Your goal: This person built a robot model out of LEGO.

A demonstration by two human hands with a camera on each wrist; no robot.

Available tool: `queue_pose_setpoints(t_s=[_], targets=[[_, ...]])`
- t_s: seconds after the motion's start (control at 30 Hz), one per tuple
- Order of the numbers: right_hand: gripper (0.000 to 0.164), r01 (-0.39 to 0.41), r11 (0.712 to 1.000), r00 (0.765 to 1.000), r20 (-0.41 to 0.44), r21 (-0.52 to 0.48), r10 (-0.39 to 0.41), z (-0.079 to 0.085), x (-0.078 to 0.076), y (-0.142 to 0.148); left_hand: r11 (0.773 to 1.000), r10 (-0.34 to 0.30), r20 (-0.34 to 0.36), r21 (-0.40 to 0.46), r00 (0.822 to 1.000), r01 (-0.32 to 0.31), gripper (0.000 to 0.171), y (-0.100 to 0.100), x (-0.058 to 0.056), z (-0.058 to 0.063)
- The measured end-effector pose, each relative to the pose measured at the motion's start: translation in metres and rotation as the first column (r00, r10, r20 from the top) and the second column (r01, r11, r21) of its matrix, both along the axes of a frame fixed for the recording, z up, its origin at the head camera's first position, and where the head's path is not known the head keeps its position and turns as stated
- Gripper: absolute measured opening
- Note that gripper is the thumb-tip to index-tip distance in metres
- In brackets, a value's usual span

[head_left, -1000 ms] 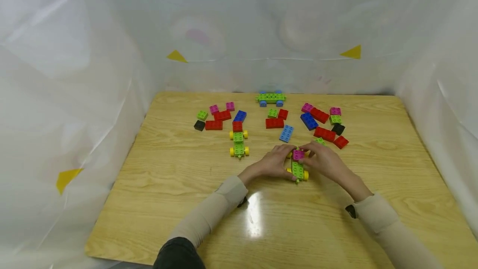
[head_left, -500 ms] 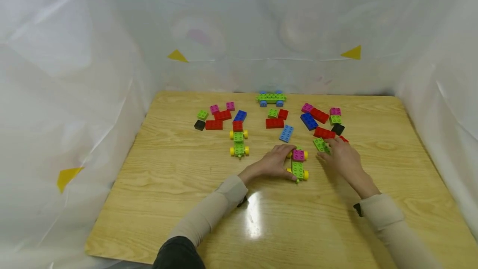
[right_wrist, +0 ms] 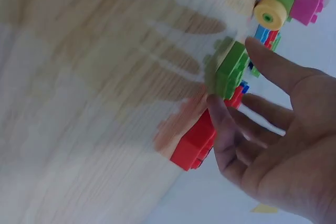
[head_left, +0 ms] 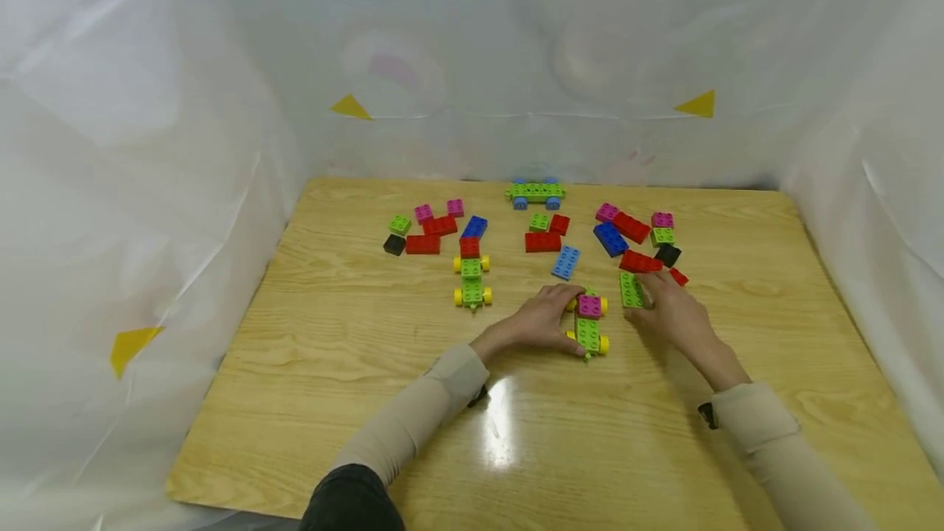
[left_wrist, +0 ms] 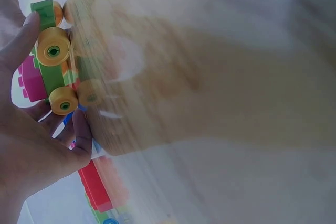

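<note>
My left hand point(head_left: 544, 318) steadies a green toy car base with yellow wheels point(head_left: 587, 337) on the table, thumb at its near end and fingers by its far end. A pink brick point(head_left: 589, 306) sits on the far part of that base. The right hand point(head_left: 674, 310) pinches a green eight-stud brick point(head_left: 631, 290) lengthwise, thumb at one end and fingers at the other. In the right wrist view the same green brick point(right_wrist: 231, 71) lies on the wood between thumb and fingers, next to a red brick point(right_wrist: 195, 141).
Left of the hands stands another yellow-wheeled car point(head_left: 472, 285) with a red brick point(head_left: 469, 247) at its far end. A blue-wheeled car base point(head_left: 536, 193) stands at the back edge. Loose bricks, such as a light blue one point(head_left: 565, 263) and a dark blue one point(head_left: 610, 239), lie behind the hands.
The right hand left the pink brick on the car and moved right to the green brick. That brick has turned and now points more straight toward me. The left hand stays put.
</note>
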State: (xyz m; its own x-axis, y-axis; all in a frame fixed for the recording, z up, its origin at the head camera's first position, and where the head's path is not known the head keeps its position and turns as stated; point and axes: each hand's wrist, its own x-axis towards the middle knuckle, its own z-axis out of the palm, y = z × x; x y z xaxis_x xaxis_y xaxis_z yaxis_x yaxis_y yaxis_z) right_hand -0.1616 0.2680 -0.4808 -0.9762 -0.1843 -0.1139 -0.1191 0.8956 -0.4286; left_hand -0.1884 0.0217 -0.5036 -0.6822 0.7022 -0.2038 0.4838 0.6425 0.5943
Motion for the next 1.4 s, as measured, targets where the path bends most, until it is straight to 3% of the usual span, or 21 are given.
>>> queue_pose_setpoints(t_s=[0.2,0.67,0.8,1.0,1.2,1.4], targets=[[0.074,-0.087,0.995,0.994,0.068,-0.049,0.091,-0.007,-0.011,0.007,1.0,-0.012,-0.014,-0.01,1.0,0.012,0.103,0.001,0.0,-0.001],[0.066,-0.099,0.992,0.995,-0.022,-0.084,0.097,-0.017,-0.014,0.014,1.0,-0.002,-0.008,0.0,1.0,0.002,0.104,0.0,-0.002,-0.002],[0.064,-0.105,0.985,0.991,-0.1,-0.136,0.092,-0.012,-0.01,0.012,1.0,-0.012,-0.013,-0.001,1.0,0.012,0.104,0.0,-0.001,-0.003],[0.065,-0.203,0.955,0.957,-0.251,-0.218,0.147,0.008,-0.002,-0.003,1.0,-0.004,-0.001,0.007,1.0,0.004,0.103,0.0,-0.001,-0.001],[0.064,-0.256,0.93,0.956,-0.212,-0.263,0.203,0.022,0.007,-0.021,1.0,-0.006,-0.005,0.01,1.0,0.006,0.103,-0.001,-0.002,-0.002],[0.062,-0.34,0.903,0.929,-0.247,-0.264,0.277,0.015,0.008,-0.03,1.0,-0.015,-0.016,0.013,1.0,0.015,0.102,-0.001,-0.003,-0.003]])
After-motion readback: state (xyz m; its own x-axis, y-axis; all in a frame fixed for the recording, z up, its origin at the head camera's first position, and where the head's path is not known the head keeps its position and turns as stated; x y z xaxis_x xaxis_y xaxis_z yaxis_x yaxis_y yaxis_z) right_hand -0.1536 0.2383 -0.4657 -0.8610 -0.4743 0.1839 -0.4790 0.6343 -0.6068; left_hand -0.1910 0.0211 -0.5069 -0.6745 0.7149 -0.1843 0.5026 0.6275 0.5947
